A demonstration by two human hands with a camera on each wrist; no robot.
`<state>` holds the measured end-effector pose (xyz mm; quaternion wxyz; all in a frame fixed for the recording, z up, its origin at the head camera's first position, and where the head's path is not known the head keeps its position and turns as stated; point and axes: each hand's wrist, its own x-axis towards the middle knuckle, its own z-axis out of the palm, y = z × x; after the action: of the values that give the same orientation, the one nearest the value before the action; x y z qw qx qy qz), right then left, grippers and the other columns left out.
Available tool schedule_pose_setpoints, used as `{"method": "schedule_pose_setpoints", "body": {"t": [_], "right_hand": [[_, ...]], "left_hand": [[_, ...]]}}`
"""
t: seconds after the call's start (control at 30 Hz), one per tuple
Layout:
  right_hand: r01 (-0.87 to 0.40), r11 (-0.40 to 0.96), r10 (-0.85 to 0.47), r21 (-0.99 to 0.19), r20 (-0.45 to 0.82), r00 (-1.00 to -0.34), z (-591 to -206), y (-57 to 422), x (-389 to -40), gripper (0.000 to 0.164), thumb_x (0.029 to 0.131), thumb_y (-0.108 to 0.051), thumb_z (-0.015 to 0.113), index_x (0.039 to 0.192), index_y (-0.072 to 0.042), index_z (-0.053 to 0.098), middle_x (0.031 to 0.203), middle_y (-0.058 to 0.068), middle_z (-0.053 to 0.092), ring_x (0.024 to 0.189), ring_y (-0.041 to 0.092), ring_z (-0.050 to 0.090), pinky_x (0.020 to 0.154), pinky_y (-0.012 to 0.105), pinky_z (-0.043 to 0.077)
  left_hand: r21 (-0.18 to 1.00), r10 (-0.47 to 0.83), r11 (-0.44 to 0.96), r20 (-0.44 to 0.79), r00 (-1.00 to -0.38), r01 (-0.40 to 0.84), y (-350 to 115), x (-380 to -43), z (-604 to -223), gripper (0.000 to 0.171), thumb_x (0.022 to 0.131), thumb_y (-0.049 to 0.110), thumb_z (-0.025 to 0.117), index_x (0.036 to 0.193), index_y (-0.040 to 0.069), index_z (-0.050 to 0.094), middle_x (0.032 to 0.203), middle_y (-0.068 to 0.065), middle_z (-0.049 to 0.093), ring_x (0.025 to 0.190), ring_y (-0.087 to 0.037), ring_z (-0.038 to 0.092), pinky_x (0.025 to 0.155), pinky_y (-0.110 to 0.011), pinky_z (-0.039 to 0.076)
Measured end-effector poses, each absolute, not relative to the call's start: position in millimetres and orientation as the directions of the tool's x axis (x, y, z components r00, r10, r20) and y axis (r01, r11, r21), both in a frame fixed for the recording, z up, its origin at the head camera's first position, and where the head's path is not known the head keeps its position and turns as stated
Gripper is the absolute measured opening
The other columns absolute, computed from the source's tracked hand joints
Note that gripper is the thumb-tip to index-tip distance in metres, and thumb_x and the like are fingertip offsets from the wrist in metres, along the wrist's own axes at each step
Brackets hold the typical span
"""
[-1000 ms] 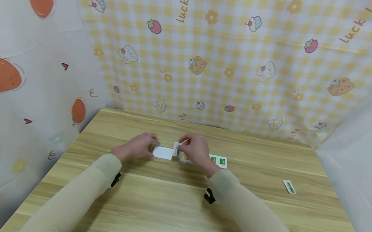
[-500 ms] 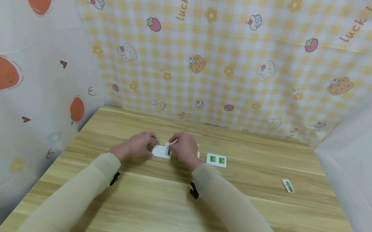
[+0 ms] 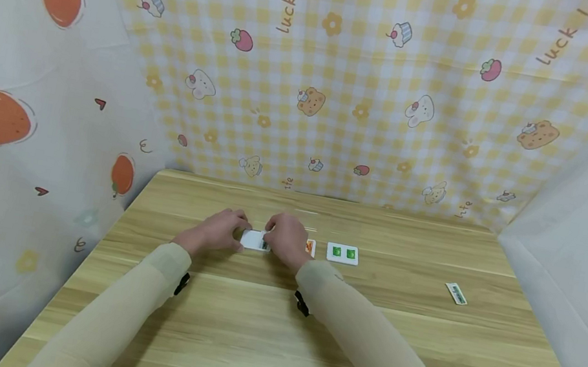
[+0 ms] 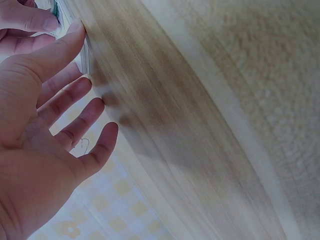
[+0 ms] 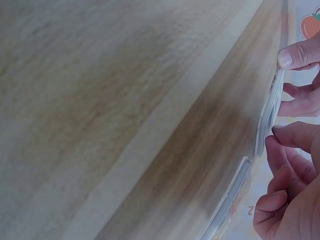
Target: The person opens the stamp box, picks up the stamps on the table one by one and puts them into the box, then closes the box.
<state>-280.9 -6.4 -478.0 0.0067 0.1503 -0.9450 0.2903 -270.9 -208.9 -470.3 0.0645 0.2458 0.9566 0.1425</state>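
Observation:
My left hand grips the left end of a flat white card-like tile, its thumb along the near edge and forefinger at the far edge. In the left wrist view, the other fingers of the left hand are spread and slightly bent. A small white piece with dark green print lies over the tile's right end. My right hand pinches this piece between thumb and forefinger, its remaining fingers curled in. From the right wrist, the tile shows edge-on, with the right hand at its near end.
Partly behind the right hand lies a tile with an orange picture. Right of it is a white tile with two green pictures. A loose printed strip lies farther right on the wooden table. Patterned cloth hangs behind.
My right hand has moved left with the small printed piece and lowered it onto the white tile's right end, uncovering the green-picture tile. The left hand has stayed in place.

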Motion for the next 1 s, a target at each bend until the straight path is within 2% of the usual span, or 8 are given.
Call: {"method": "schedule_pose_setpoints", "body": {"t": [0.27,0.6,1.0], "right_hand": [[-0.287,0.813,-0.276,-0.507,0.099,-0.956,-481.7,-10.0,-280.2,0.006,0.083,-0.012,0.077,0.088,-0.016,0.077,0.087,-0.003,0.07,0.06,0.013,0.057,0.052,0.031,0.047],[-0.287,0.856,-0.262,-0.43,0.117,-0.958,-481.3,-12.3,-278.2,0.014,0.085,-0.02,0.079,0.098,-0.016,0.078,0.094,-0.001,0.073,0.06,0.013,0.057,0.049,0.03,0.046],[-0.32,0.858,-0.288,-0.402,0.14,-0.947,-480.3,-10.0,-276.9,0.006,0.087,-0.02,0.076,0.091,-0.019,0.08,0.093,-0.002,0.073,0.064,0.013,0.057,0.048,0.029,0.045]], "left_hand": [[0.312,0.495,0.833,-0.053,-0.867,0.457,-208.1,-269.2,-469.2,0.052,0.083,0.021,0.085,0.128,0.004,0.068,0.126,-0.009,0.06,0.111,-0.031,0.054,0.096,-0.047,0.046],[0.308,0.483,0.842,-0.064,-0.873,0.443,-208.7,-270.8,-471.6,0.053,0.083,0.024,0.085,0.13,0.006,0.068,0.127,-0.007,0.059,0.111,-0.029,0.054,0.096,-0.045,0.046],[0.322,0.478,0.842,-0.069,-0.876,0.434,-207.9,-269.9,-469.8,0.052,0.083,0.023,0.085,0.129,0.006,0.068,0.127,-0.007,0.059,0.113,-0.029,0.053,0.097,-0.045,0.045]]}}
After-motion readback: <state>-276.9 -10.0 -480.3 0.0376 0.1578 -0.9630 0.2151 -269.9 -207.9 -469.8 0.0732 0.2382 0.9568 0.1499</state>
